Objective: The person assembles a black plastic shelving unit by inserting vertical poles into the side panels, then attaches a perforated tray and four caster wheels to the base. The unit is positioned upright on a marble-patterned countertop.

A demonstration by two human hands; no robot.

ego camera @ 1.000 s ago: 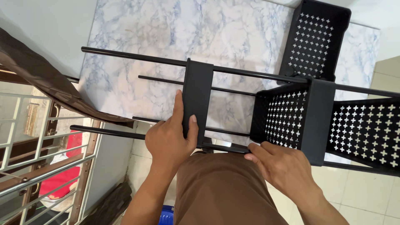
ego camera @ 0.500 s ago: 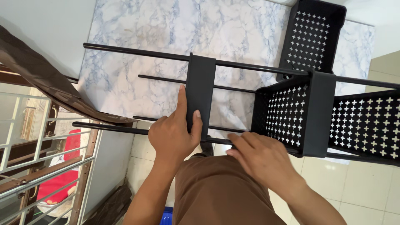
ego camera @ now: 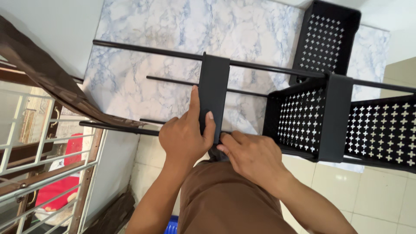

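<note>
Between both hands' fingers [ego camera: 197, 104], black bracket [ego camera: 213, 93]

A blue-veined white marble surface [ego camera: 164, 52] carries the work. On it rest a black perforated basket [ego camera: 327, 41] at the far right corner and the thin black rods [ego camera: 147, 48] of a rack frame crossing it.

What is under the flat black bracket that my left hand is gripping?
Beneath the flat black bracket lies a blue-veined marble-pattern surface, and thin black rods pass behind it. The left hand and right hand cover its lower end, so nothing there can be seen.
</note>
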